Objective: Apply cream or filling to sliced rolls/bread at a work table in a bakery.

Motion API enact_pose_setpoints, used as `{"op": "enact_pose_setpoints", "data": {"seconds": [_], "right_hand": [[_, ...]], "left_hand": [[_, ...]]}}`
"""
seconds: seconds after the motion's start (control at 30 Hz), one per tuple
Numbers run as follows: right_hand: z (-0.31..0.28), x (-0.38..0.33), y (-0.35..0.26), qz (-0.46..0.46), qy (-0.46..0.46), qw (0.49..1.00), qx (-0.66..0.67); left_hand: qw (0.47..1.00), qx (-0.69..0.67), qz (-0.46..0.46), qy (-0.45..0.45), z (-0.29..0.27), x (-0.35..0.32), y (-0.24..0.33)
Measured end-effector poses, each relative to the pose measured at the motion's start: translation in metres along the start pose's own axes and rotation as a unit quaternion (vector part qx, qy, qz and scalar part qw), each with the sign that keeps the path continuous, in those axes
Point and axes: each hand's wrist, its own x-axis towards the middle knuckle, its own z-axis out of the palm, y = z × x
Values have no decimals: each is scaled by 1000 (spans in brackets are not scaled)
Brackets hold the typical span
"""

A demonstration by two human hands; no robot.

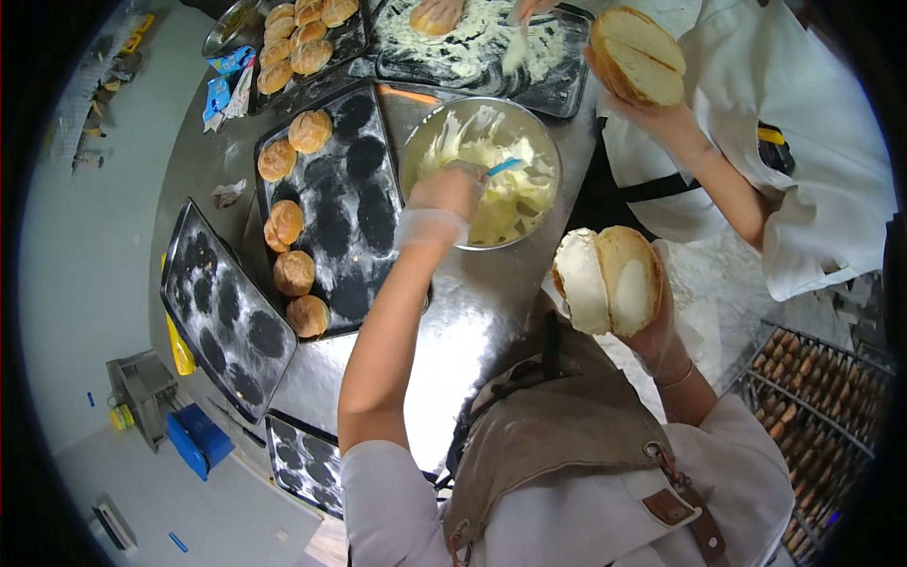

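At a steel worktable (491,283), a gloved right hand (654,331) cups a split, cream-spread bun (631,281), apparently keeping its faces upward; its fingertips are hidden. Beyond, the left hand's (452,194) fingers curl around a blue tool (505,166) in a bowl (556,180) seemingly set within reach; a co-worker's hand (669,125) holds another bun (644,77).

The bowl (410,161) stands on the table (491,283), right of the tray (326,213) bearing buns (294,273).

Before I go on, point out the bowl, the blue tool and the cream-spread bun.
Bowl (414,156): head view, inner wall, left side.
Blue tool (504,167): head view, exposed blue part.
Cream-spread bun (624,279): head view, cut face of one half.
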Motion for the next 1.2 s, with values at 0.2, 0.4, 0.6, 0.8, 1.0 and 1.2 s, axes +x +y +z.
{"op": "enact_pose_setpoints", "data": {"seconds": [0.2, 0.4, 0.6, 0.8, 1.0, 1.2], "right_hand": [[-2, -7, 9, 5, 18, 999, -42], [-2, -25, 10, -36, -2, 991, -126], [-8, -14, 25, -154, -46, 875, -456], [46, -1, 89, 86, -141, 980, -113], [58, 0, 132, 71, -139, 979, -131], [47, -21, 153, 96, -155, 971, -154]], "left_hand": [[976, 198, 41, -78, 30, 2, 25], [989, -67, 26, -130, -7, -19, -1], [936, -340, 59, -66, -57, -133, -20], [941, 54, 138, 305, -39, -254, 32], [930, 204, 94, 293, -27, -338, 56], [961, 11, 114, 251, -30, -368, 33]]}}
